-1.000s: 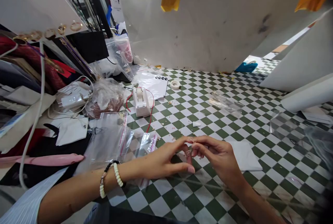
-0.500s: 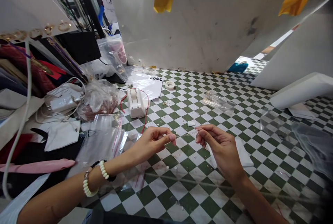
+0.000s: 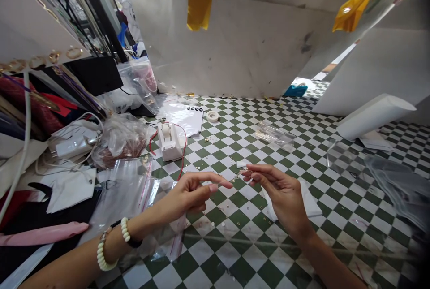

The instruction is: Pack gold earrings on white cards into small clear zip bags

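My left hand (image 3: 193, 194) hovers over the checkered tabletop, index finger stretched to the right, thumb apart below it and the other fingers curled. Nothing shows in its grasp. Opposite it, my right hand (image 3: 284, 195) pinches a fine gold-coloured chain (image 3: 238, 176) between thumb and fingertips. A short length of the chain sticks out toward my left index fingertip; whether it touches is too small to tell. Behind my right hand lies a white paper or cloth piece (image 3: 311, 201). Tiny gold rings (image 3: 247, 209) are scattered on the table below both hands.
A white tape dispenser (image 3: 169, 142) with a red cord stands beyond my left hand. Clear plastic bags (image 3: 124, 190) lie at left, near a pink strip (image 3: 47, 234). A tape roll (image 3: 212, 116), clear packets (image 3: 274, 135) and a rolled white sheet (image 3: 376, 114) lie farther back.
My left fingers have parted from their pinch, and the index finger now extends. My right hand still pinches the chain. The whole view has shifted slightly.
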`<state>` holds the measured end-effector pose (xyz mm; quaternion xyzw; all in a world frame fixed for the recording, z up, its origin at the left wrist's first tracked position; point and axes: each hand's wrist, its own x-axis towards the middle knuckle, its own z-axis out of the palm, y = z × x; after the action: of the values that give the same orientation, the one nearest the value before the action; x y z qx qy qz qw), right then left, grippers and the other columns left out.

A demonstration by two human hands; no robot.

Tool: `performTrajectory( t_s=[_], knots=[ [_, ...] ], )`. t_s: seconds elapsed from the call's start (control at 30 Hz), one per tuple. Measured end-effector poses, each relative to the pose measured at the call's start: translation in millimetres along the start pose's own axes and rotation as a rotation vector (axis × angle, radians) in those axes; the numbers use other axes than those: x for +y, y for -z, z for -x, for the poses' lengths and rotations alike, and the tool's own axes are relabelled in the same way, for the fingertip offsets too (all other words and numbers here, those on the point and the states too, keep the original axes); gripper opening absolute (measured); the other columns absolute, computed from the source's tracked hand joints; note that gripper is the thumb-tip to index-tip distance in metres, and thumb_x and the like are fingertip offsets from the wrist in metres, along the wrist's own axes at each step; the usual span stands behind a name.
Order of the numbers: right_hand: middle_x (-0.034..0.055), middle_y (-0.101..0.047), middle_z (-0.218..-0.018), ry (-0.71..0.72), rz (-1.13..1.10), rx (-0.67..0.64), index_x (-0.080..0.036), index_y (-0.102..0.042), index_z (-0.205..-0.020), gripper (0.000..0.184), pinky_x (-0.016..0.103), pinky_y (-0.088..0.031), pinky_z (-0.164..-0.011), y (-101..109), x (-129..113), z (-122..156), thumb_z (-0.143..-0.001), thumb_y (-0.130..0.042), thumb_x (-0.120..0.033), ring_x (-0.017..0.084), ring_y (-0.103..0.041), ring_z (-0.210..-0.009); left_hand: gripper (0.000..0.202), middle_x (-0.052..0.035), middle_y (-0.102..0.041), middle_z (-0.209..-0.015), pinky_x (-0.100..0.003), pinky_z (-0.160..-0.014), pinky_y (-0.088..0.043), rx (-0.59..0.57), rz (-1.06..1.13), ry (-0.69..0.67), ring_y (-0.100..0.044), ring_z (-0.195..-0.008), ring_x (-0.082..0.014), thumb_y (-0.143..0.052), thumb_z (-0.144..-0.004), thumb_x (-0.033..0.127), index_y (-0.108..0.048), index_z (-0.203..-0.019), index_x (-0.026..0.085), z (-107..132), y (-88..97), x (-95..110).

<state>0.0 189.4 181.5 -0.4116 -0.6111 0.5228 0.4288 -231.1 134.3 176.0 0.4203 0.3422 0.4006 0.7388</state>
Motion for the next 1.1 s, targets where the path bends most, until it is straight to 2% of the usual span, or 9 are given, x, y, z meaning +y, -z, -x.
performTrajectory(
  t_s=[0.17, 0.27, 0.37, 0.53, 0.73, 0.83, 0.97, 1.1],
  knots=[
    [0.0023, -0.077, -0.101, 0.064, 0.063, -0.023, -0.027, -0.076, -0.104, 0.016, 0.032, -0.064, -0.087, -1, -1, 2, -0.090, -0.069, -0.032, 0.021, -0.075, -0.097, 0.036, 0.0136, -0.010, -0.046, -0.015, -0.036, -0.011, 0.260, 0.218, -0.154, -0.005, -0.037, -0.0016, -0.074, -0.083, 0.053, -0.070, -0.080, 0.017, -5, 8.4, 4],
    [0.0013, -0.077, -0.100, 0.124, 0.170, 0.063, -0.027, -0.075, -0.101, 0.013, 0.029, -0.063, -0.088, 1, 2, 0, -0.092, -0.066, -0.032, 0.019, -0.075, -0.094, 0.035, 0.0135, -0.010, -0.048, -0.014, -0.036, -0.013, 0.389, 0.264, -0.195, -0.005, -0.040, -0.0019, -0.081, -0.076, 0.051, -0.068, -0.078, 0.018, -5, 10.0, 9],
    [0.0017, -0.077, -0.094, 0.188, 0.185, 0.203, -0.025, -0.072, -0.096, 0.009, 0.027, -0.064, -0.080, 5, 1, -2, -0.091, -0.068, -0.031, 0.018, -0.075, -0.088, 0.038, 0.0136, -0.009, -0.050, -0.013, -0.036, -0.015, 0.465, 0.294, -0.190, -0.003, -0.042, -0.0025, -0.085, -0.072, 0.051, -0.068, -0.080, 0.018, -4, 9.3, 10],
    [0.0037, -0.076, -0.084, 0.314, 0.062, 0.549, -0.020, -0.067, -0.093, 0.011, 0.027, -0.058, -0.061, 16, -10, -9, -0.087, -0.072, -0.028, 0.019, -0.075, -0.075, 0.043, 0.0141, -0.009, -0.050, -0.013, -0.037, -0.015, 0.480, 0.312, -0.161, -0.003, -0.042, -0.0029, -0.086, -0.069, 0.053, -0.065, -0.082, 0.018, -6, 8.2, 7],
    [0.0020, -0.073, -0.072, 0.462, -0.136, 0.873, -0.020, -0.066, -0.088, 0.017, 0.029, -0.048, -0.056, 47, -23, -27, -0.075, -0.076, -0.022, 0.020, -0.071, -0.067, 0.046, 0.0148, -0.010, -0.049, -0.014, -0.037, -0.013, 0.463, 0.306, -0.154, -0.002, -0.042, -0.0031, -0.085, -0.068, 0.054, -0.062, -0.084, 0.017, -10, 8.3, 5],
    [0.0017, -0.072, -0.073, 0.447, -0.232, 0.995, -0.024, -0.065, -0.089, 0.017, 0.029, -0.045, -0.056, 66, -26, -34, -0.074, -0.074, -0.021, 0.017, -0.068, -0.064, 0.045, 0.0145, -0.011, -0.049, -0.015, -0.038, -0.014, 0.463, 0.304, -0.144, -0.003, -0.042, -0.0034, -0.084, -0.071, 0.054, -0.061, -0.085, 0.017, -11, 8.4, 4],
    [0.0021, -0.072, -0.077, 0.301, -0.326, 0.996, -0.024, -0.064, -0.087, 0.016, 0.028, -0.047, -0.064, 77, -25, -37, -0.075, -0.075, -0.024, 0.015, -0.068, -0.070, 0.044, 0.0142, -0.013, -0.050, -0.016, -0.038, -0.012, 0.445, 0.296, -0.132, -0.004, -0.042, -0.0035, -0.082, -0.073, 0.054, -0.062, -0.086, 0.016, -11, 7.6, 1],
    [0.0016, -0.072, -0.077, 0.212, -0.315, 0.875, -0.021, -0.064, -0.088, 0.024, 0.029, -0.050, -0.072, 65, -20, -35, -0.071, -0.080, -0.027, 0.016, -0.069, -0.075, 0.046, 0.0142, -0.013, -0.050, -0.017, -0.039, -0.011, 0.445, 0.291, -0.124, -0.005, -0.042, -0.0030, -0.082, -0.072, 0.055, -0.062, -0.084, 0.016, -12, 6.7, 1]
  ],
)
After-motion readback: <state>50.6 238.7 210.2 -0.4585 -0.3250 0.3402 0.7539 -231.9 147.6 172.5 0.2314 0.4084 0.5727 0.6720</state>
